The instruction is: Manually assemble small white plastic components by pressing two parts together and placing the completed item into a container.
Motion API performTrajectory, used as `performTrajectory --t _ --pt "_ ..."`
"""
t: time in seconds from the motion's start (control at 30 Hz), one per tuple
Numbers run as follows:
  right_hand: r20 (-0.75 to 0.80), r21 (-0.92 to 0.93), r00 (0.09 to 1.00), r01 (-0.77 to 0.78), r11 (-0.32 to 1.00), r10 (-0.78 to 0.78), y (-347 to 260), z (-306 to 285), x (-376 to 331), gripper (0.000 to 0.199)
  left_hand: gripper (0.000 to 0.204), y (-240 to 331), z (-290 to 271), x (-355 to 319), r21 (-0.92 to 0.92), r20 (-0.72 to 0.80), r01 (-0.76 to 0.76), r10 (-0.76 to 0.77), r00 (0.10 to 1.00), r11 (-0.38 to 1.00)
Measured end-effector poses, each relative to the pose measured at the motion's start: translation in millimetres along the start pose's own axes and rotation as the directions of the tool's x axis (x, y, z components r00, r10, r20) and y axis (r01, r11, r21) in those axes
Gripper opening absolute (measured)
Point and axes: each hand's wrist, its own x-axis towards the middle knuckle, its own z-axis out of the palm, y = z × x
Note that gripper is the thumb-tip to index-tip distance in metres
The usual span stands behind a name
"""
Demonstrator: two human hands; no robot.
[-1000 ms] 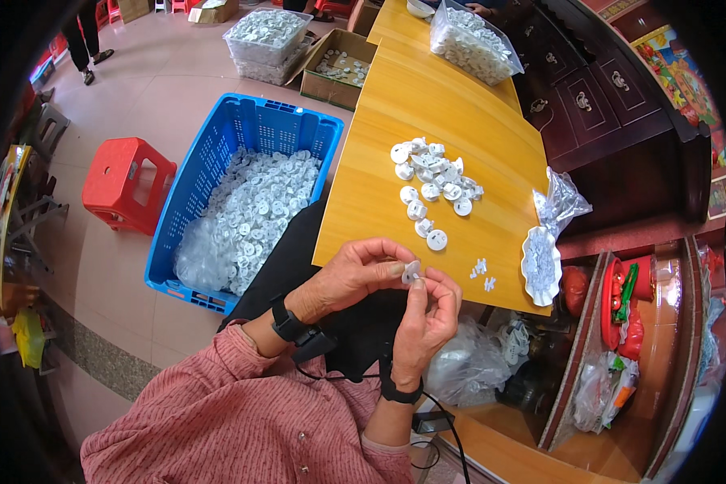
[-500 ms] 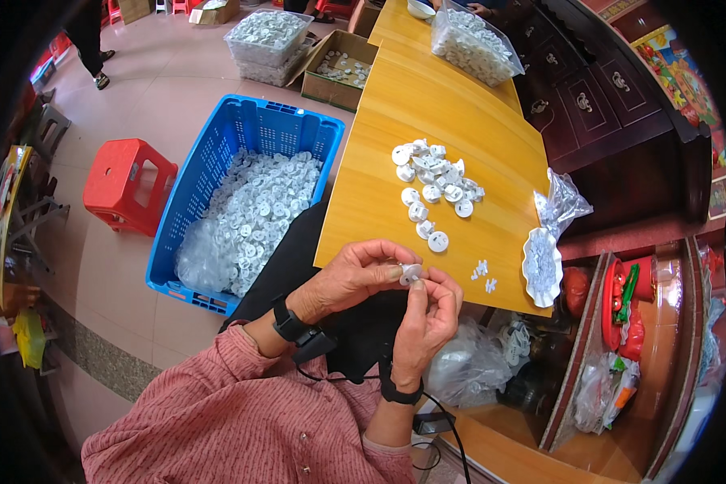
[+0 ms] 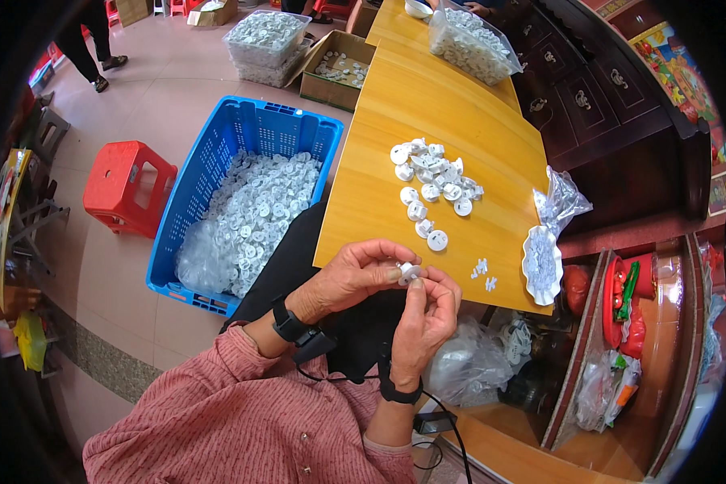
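A small round white plastic part (image 3: 410, 274) is pinched between both hands just off the table's near edge. My left hand (image 3: 365, 276) grips it from the left with thumb and fingers closed. From the right, my right hand (image 3: 429, 310) presses its thumb and fingertips on it, covering part of it. Beyond them on the yellow wooden table (image 3: 371, 177) lies a loose pile of similar white round parts (image 3: 440, 173). Tiny white pieces (image 3: 480, 269) lie to the right of my hands, near a scalloped white dish (image 3: 542, 266) filled with more small pieces.
At left a blue crate (image 3: 246, 202) holds many white parts, beside a red stool (image 3: 129, 185). Far off stand clear tubs (image 3: 266, 40) and a cardboard box (image 3: 335, 68). Another tub of parts (image 3: 473, 44) is on the table's far end. A dark cabinet (image 3: 597, 97) borders the right.
Both hands stay in nearly the same place, and the held part has turned slightly between the fingers. In the far left background, a person's legs have come further into view.
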Motion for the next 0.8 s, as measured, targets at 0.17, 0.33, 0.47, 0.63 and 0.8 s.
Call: performTrajectory --t 0.17,0.33,0.47,0.63,0.8 --pt "-0.007 0.007 1.0 -0.007 1.0 0.007 0.1 0.6 -0.1 0.009 0.031 0.2 2.4 0.0 0.057 -0.026 -0.037 0.039 0.999 0.998" --pt "0.004 -0.026 1.0 0.029 0.999 -0.029 2.0 -0.1 0.5 0.006 0.03 -0.8 2.1 1.1 0.124 -0.023 -0.058 0.061 0.998 0.991" --pt "0.024 -0.038 0.999 0.037 0.999 -0.036 -0.2 -0.2 0.2 0.005 0.033 0.9 3.5 0.4 0.159 -0.032 -0.032 0.038 0.999 0.987" --pt "0.027 -0.018 0.999 0.031 0.999 -0.031 -2.5 1.7 -1.3 0.005 0.034 2.3 1.5 -2.0 0.09 -0.03 0.001 0.002 1.0 0.996" --pt "0.025 -0.007 0.999 0.036 0.999 -0.036 -3.1 2.4 -2.4 0.004 0.035 2.9 0.7 -4.2 0.065 -0.015 -0.012 0.013 1.0 0.998"
